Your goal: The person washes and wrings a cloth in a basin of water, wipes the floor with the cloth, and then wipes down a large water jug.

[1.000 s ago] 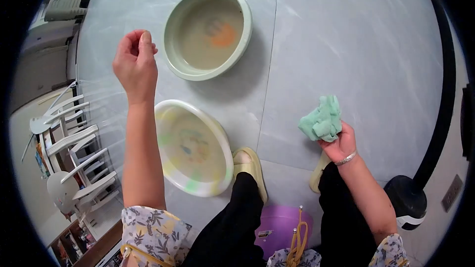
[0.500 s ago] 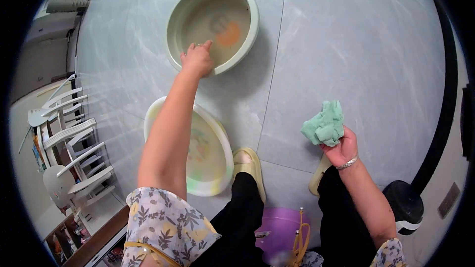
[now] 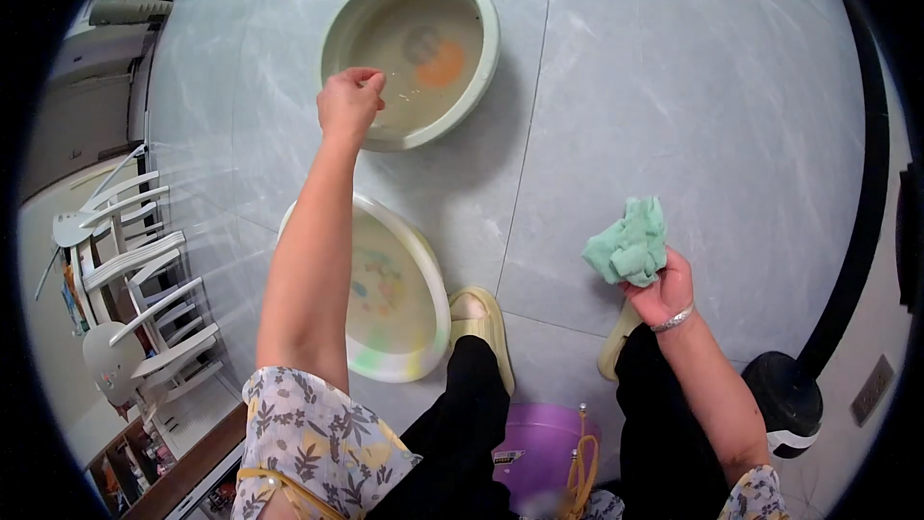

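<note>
Over the left rim of a round pale-green basin (image 3: 479,87), my left hand (image 3: 350,104) is closed, fingertips pressed together above the cloudy water. Whatever those fingers may hold is too small to name. An orange and grey shape (image 3: 438,60) shows in the basin. Out to the right, above the floor, my right hand (image 3: 664,291) grips a crumpled green cloth (image 3: 628,243). Below my left hand, partly hidden by the forearm, is a white-rimmed oval tub (image 3: 438,294) with blurred coloured shapes in its water.
A purple bucket or stool (image 3: 542,443) is between my legs. White chairs (image 3: 144,265) line the left side. A black round base with a pole (image 3: 784,390) is at the lower right. My yellow slippers (image 3: 491,327) rest on the grey tiled floor (image 3: 693,87).
My left hand has moved left and its spread fingers have closed. Small bright glints now show on the basin's water. My right hand still holds the cloth.
</note>
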Demonstrator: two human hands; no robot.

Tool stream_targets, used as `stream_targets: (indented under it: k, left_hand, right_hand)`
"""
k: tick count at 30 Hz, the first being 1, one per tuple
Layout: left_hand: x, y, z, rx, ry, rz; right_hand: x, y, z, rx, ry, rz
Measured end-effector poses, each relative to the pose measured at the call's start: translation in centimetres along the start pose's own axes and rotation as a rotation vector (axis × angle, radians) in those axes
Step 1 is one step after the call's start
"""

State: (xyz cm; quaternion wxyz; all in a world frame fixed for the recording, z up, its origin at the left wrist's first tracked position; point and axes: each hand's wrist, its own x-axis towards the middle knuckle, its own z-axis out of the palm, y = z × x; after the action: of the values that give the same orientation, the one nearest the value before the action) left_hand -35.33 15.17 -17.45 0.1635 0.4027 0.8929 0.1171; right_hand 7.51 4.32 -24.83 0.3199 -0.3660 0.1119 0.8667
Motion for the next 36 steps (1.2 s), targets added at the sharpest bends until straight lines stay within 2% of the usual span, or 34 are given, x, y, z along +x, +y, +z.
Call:
stream_targets:
  k: [4, 6, 7, 9, 10, 12, 16, 18, 19, 20, 21, 22, 24, 25, 27, 28, 30, 32, 34, 35, 36]
  left_hand:
    - [0.6, -1.5, -0.6, -0.187, 0.069, 0.000]
    - [0.6, -1.8, -1.0, -0.477, 0.008, -0.015]
    - [-0.2, -0.8, -1.2, -0.477, 0.008, -0.016]
    - [-2.1, 1.0, -1.5, -0.901, 0.053, -0.065]
    - [-2.4, 1.0, -1.8, -0.902, 0.053, -0.064]
    - [-3.1, 1.3, -1.9, -1.116, -0.035, -0.030]
    - [-6.6, 2.2, -1.6, -1.210, 0.025, 0.017]
    - [-8.0, 2.4, -0.9, -1.237, 0.128, 0.025]
    - [-8.7, 1.7, -0.4, -1.256, 0.125, 0.025]
    - [-9.3, 0.4, 0.5, -1.277, 0.041, -0.075]
    - [-10.1, -0.4, 1.1, -1.296, -0.044, -0.174]
    - [-10.9, -0.4, 1.4, -1.317, -0.046, -0.174]
    - [-12.1, 0.1, 2.0, -1.320, -0.286, -0.440]
    - [-12.2, 0.8, 2.2, -1.341, -0.292, -0.442]
    - [-12.3, 1.8, 2.1, -1.427, -0.351, -0.625]
    - [-12.6, 1.8, 2.6, -1.450, -0.351, -0.618]
    - [-11.4, 0.4, 3.3, -1.607, -0.444, -0.578]
    - [-11.4, 0.3, 3.3, -1.623, -0.460, -0.576]
    - [-11.9, 0.3, 3.0, -1.635, -0.480, -0.577]
    - [-12.4, 0.5, 2.6, -1.578, -0.488, -0.557]
    - [-12.9, 0.4, 2.1, -1.521, -0.494, -0.540]
  right_hand:
    - [-0.2, 0.0, 0.5, -0.002, 0.047, -0.005]
    - [-0.2, 0.0, 0.6, -0.018, 0.047, -0.007]
    - [-0.2, 0.0, 0.5, -0.018, 0.047, -0.007]
    - [-0.1, 0.0, 0.4, -0.025, 0.022, -0.013]
    - [-0.1, 0.0, 0.5, -0.026, 0.022, -0.014]
    - [-0.2, -0.1, 0.7, -0.073, -0.020, -0.027]
    - [0.0, -0.4, 0.9, -0.075, 0.095, -0.094]
    - [1.3, -2.4, 1.6, -0.102, 0.142, -0.215]
    - [1.8, -3.9, 2.2, -0.180, 0.145, -0.291]
    - [2.6, -5.9, 1.7, -0.195, 0.148, -0.303]
    - [3.6, -8.4, 0.4, -0.627, 0.231, -0.436]
    - [4.5, -10.4, 0.2, -1.062, 0.313, -0.561]
    - [5.6, -12.7, 2.3, -1.557, 0.663, -0.928]
    - [6.4, -13.8, 2.9, -1.575, 0.670, -0.938]
    - [8.9, -15.4, 3.5, -1.684, 0.885, -1.298]
    - [10.1, -16.3, 2.9, -1.695, 0.881, -1.321]
    - [13.6, -16.7, 2.1, -2.160, 0.799, -1.171]
    - [15.4, -12.7, 5.5, -2.332, 0.663, -0.978]
    - [18.2, -7.4, 7.9, -2.368, 0.404, -1.143]
    - [19.6, -4.9, 8.9, -2.223, 0.208, -1.132]
    - [19.6, -0.6, 10.1, -2.160, 0.103, -1.370]
